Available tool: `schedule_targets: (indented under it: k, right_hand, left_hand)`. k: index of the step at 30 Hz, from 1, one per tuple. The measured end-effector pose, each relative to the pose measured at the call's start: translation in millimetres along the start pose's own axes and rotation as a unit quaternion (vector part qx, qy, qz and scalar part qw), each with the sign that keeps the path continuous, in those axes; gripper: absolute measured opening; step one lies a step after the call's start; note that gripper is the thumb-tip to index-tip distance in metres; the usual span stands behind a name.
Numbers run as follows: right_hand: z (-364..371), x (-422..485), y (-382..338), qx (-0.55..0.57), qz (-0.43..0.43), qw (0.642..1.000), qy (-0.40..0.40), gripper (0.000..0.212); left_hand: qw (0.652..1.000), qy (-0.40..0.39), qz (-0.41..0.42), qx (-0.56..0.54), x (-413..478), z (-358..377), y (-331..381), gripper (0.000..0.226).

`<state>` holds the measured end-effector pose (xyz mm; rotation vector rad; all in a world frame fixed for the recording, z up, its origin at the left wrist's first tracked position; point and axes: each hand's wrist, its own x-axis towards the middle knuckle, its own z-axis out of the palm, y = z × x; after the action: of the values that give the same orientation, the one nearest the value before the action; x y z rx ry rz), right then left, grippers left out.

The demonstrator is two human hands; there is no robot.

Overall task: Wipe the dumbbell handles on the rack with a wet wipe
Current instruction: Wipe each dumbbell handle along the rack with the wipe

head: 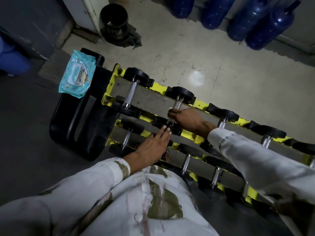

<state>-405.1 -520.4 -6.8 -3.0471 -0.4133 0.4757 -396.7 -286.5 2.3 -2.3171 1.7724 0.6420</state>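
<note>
A yellow rack [187,133] holds black dumbbells with knurled metal handles on two tiers. My right hand [185,119] curls around the handle of the second top-tier dumbbell [178,103] with a white wet wipe [170,119] under its fingers; the wipe shows below and beside the fingers. My left hand [153,147] lies with straight fingers on the black near-end weight of that same dumbbell. The first top-tier dumbbell [132,90] sits untouched to the left.
A teal wet-wipe pack [76,74] lies on a black stand [75,120] at the rack's left end. A black bin [114,19] stands by the wall, and several blue water jugs [265,23] line the far right. Bare floor lies beyond the rack.
</note>
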Motion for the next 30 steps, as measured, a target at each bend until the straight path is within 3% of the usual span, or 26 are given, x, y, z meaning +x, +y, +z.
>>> schedule_targets:
  k: [2, 5, 6, 9, 11, 14, 16, 18, 20, 24, 25, 28, 30]
  right_hand:
    - [-12.2, 10.0, 8.2, -0.022, 0.004, 1.0, -0.008, 0.037]
    - [-23.5, 24.5, 15.3, -0.016, 0.141, 0.99, 0.012, 0.033]
    - [-25.2, 29.1, 10.7, -0.013, 0.146, 0.989, -0.003, 0.031]
    - [-27.5, 45.5, -10.9, -0.052, 0.081, 0.991, -0.097, 0.028]
    - [-34.2, 60.1, -18.9, -0.101, 0.09, 0.983, -0.126, 0.028]
    - [-42.2, 74.1, -27.8, -0.145, 0.099, 0.966, -0.188, 0.028]
    - [-42.9, 75.1, -34.3, -0.079, 0.08, 0.962, -0.25, 0.022]
    - [-47.5, 71.4, -36.0, 0.01, 0.067, 0.948, -0.309, 0.018]
    - [-54.7, 69.0, -24.1, -0.012, 0.067, 0.955, -0.288, 0.018]
    - [-45.8, 56.9, 9.9, -0.073, 0.156, 0.982, -0.077, 0.019]
    - [-39.5, 49.2, 7.6, -0.05, 0.141, 0.987, -0.063, 0.018]
    - [-23.4, 34.0, -9.8, 0.052, 0.01, 0.99, -0.128, 0.021]
    - [-24.2, 33.8, -4.8, 0.023, -0.007, 0.995, -0.097, 0.019]
  left_hand:
    - [1.0, -0.001, -0.002, -0.001, 0.4, 0.8, 0.0, 0.08]
    - [1.0, 0.01, -0.008, -0.008, 1.4, 3.2, -0.1, 0.077]
    - [1.0, 0.014, -0.01, -0.008, 1.4, 3.6, -0.2, 0.076]
    - [1.0, 0.011, -0.013, -0.011, 2.1, 2.9, -0.8, 0.068]
    - [1.0, 0.017, -0.014, -0.011, 2.3, 1.9, -1.6, 0.058]
    - [1.0, 0.019, -0.004, -0.016, 0.8, 2.4, -2.0, 0.074]
    - [1.0, 0.011, -0.005, -0.024, -0.8, 1.1, -0.8, 0.083]
    - [1.0, 0.008, -0.009, -0.011, -0.5, -1.2, 1.5, 0.074]
    - [1.0, 0.018, -0.017, -0.001, 0.6, -0.6, 2.9, 0.058]
    - [0.999, 0.016, -0.018, -0.02, 1.0, 7.3, 1.6, 0.066]
    - [1.0, 0.015, -0.014, -0.021, 0.7, 8.0, 1.7, 0.07]
    - [0.999, 0.016, -0.015, -0.031, 1.0, 7.6, 1.4, 0.074]
    - [0.999, 0.018, -0.015, -0.026, -0.3, 6.3, 0.2, 0.073]
